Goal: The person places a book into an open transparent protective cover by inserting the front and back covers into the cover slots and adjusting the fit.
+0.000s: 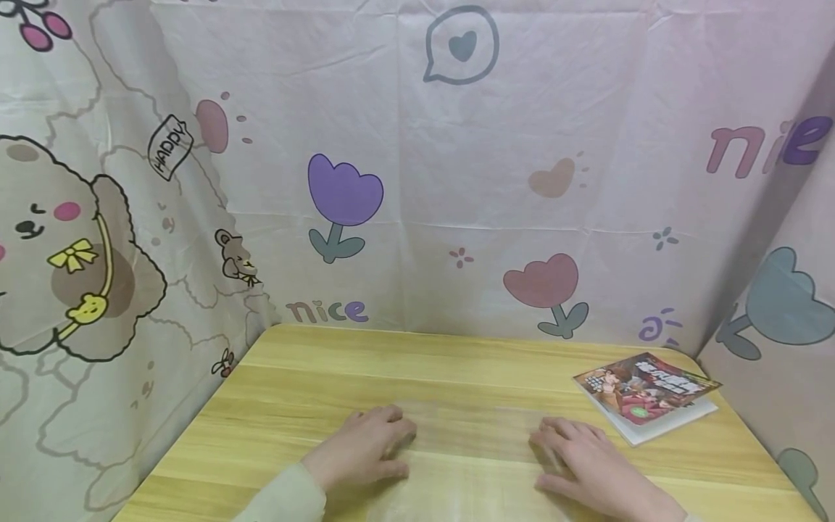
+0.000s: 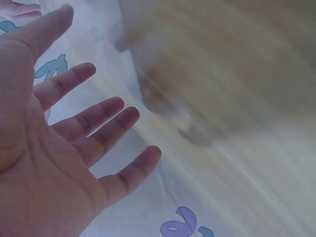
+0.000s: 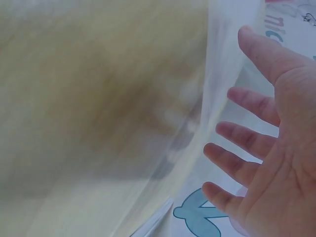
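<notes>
My left hand (image 1: 368, 446) is low over the wooden table (image 1: 313, 377), left of its middle, with fingers loosely bent. Its palm and spread fingers (image 2: 121, 180) show in the left wrist view, nothing between them. Opposite it, my right hand (image 1: 583, 460) is low over the table with fingers apart. In the right wrist view, the palm and fingers (image 3: 247, 140) likewise hold nothing. A pale, see-through rectangular patch (image 1: 466, 449) shows on the tabletop between the hands. Beyond the right hand lies a booklet (image 1: 642, 395) with a colourful illustrated cover and white pages.
A pale curtain (image 1: 457, 145) printed with tulips, hearts and words rises behind the table. A side curtain (image 1: 59, 406) with bear drawings hangs at the left, and another curtain (image 1: 796, 304) hangs at the right. The booklet is near the table's far right corner.
</notes>
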### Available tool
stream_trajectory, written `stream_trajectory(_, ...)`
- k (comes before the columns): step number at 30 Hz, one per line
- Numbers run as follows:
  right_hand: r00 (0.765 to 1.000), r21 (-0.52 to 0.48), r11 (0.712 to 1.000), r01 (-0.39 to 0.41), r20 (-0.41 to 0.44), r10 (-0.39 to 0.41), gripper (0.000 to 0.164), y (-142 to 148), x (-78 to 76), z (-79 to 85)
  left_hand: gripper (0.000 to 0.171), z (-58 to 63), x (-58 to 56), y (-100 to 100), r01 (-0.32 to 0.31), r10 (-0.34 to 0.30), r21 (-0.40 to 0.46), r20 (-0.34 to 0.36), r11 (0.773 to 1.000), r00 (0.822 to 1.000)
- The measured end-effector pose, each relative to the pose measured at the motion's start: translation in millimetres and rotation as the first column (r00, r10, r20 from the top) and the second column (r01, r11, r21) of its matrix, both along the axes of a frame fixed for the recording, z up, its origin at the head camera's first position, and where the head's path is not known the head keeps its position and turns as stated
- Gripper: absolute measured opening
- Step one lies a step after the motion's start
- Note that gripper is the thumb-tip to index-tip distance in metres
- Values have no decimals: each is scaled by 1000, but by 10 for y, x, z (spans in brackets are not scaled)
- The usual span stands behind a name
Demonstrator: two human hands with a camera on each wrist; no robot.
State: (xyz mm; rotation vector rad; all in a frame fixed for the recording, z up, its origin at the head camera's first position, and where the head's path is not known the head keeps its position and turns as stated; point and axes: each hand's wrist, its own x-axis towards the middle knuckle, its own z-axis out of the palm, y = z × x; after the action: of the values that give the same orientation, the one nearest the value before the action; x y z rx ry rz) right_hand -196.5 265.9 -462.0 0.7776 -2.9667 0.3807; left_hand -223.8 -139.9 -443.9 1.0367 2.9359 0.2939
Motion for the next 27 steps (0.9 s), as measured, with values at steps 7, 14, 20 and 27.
stream_trajectory(7,994,-61,997,54,-88,-59,60,38,-10,96,59,59,-102,132,-3,3,-14,1,1000,1000)
stream_trajectory(14,983,-131,989,73,-159,-94,55,93,-53,189,54,105,-222,340,78,-77,19,-67,997,995)
stream_trajectory(20,972,-190,977,97,-194,-134,50,199,-74,255,52,121,-323,584,76,-75,51,-23,996,997)
stream_trajectory(27,969,-276,946,172,-125,-213,54,454,-124,309,46,102,-450,899,89,-88,38,-20,995,996)
